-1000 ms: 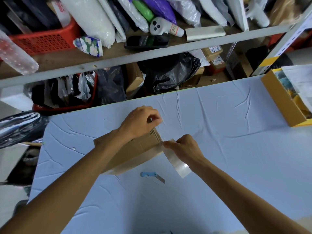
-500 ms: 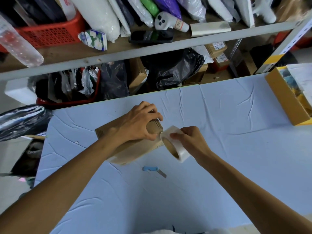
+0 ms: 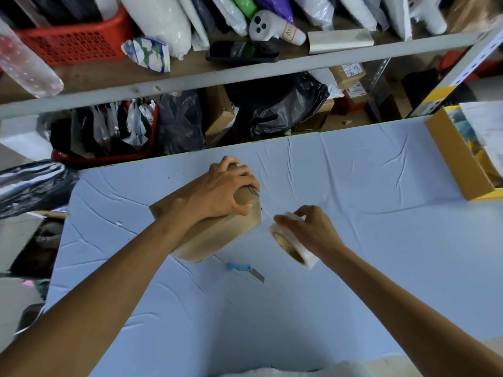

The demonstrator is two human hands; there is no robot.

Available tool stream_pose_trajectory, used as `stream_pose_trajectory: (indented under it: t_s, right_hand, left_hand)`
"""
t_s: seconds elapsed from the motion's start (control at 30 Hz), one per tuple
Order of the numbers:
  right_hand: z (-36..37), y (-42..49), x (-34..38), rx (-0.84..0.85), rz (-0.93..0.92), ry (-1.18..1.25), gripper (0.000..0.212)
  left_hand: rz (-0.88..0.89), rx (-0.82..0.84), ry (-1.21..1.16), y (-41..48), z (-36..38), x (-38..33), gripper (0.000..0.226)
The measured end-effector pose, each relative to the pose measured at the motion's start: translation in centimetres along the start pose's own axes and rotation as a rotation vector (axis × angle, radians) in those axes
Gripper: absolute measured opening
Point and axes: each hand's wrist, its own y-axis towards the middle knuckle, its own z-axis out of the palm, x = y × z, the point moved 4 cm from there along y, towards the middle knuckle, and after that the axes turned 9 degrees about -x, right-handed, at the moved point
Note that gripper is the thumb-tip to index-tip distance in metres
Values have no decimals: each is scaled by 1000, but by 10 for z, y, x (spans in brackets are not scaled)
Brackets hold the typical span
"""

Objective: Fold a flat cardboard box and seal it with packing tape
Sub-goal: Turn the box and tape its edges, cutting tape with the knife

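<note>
The cardboard box sits folded on the blue table. It is light and crushable, so press near its stiff corners. Your left hand clasps its top. Your right hand grips the tape roll just beside it, seemingly unattached.

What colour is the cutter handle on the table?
Light blue; the cutter handle shows best in the head view.

Soft, even light falls on the pale blue creased table cover, and shadows there are weak. The lower shelf space is dim. The shiny black plastic bag shows small glare. The grey metal shelf rail curves from wide-angle distortion, and the frame edges look slightly soft.
</note>
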Motion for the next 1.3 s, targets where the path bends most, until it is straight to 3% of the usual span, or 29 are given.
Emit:
stream_pose_trajectory:
  t_s: [0.1, 0.27, 0.6, 0.87, 1.0, 1.07, 1.17, 1.2, 1.3]
  right_hand:
    - [-1, -1, -4, 35, -20, -15, 39]
    - [-2, 0, -11, 59, 70, -23, 56]
    - [-4, -2, -6, 62, 35, 26, 45]
    - [-1, -4, 1, 92, 17, 82, 33]
    - [1, -2, 0, 108, 15, 74, 35]
    - [0, -1, -4, 112, 31, 83, 36]
    - [0, -1, -7, 117, 46, 88, 37]
    - [0, -1, -8, 115, 45, 88, 38]
    - [0, 0, -8, 111, 29, 86, 41]
  left_hand:
    - [14, 28, 43, 0, 0, 0, 36]
    - [54, 56, 95, 0, 5, -4, 36]
    - [33, 106, 29, -1, 4, 1, 37]
    - [23, 55, 32, 3, -2, 3, 40]
    - [28, 62, 137, -2, 1, -4, 57]
    - [40, -84, 56, -10, -1, -18, 61]
    - [112, -468, -136, -44, 2, -46, 28]
    - [149, -506, -148, -59, 13, -56, 18]
    - [75, -280, -169, -92, 78, -65, 16]
